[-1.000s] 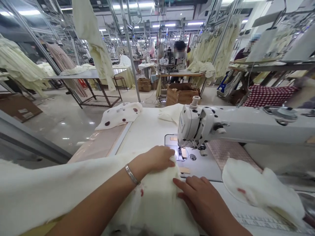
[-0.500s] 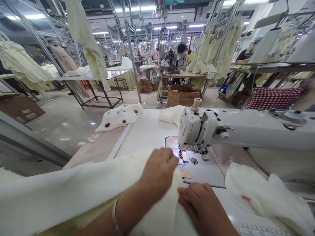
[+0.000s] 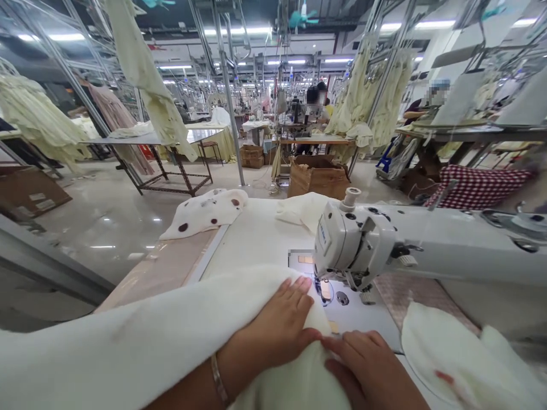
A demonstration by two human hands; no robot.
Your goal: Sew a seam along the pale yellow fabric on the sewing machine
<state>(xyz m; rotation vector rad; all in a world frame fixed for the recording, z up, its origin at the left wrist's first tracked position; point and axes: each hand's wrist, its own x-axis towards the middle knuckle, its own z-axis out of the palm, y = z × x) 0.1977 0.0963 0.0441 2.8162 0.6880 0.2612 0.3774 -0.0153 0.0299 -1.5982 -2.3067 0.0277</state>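
A large cream fleece fabric piece (image 3: pixel 171 330) spreads from the left edge of the view to the needle area of a white sewing machine (image 3: pixel 354 242). My left hand (image 3: pixel 282 324) lies open on it, fingers stretched toward the needle and the thumb out to the right. Close by, my right hand (image 3: pixel 371 359) is closed on the fabric's right edge, its fingertips meeting the left thumb. The fabric edge rests beside the presser foot (image 3: pixel 318 286); whether it lies under the foot I cannot tell.
Right of the needle plate lies another cream piece (image 3: pixel 461 353) with a red mark. A spotted fabric piece (image 3: pixel 205 213) sits at the table's far left corner, and a cream piece (image 3: pixel 301 209) behind the machine head. Beyond stand a cardboard box (image 3: pixel 318 177) and hanging garments (image 3: pixel 149 85).
My left hand has gone from a closed grip on the fabric to lying flat with fingers extended. The fabric edge has shifted slightly, and my view has tilted up a little.
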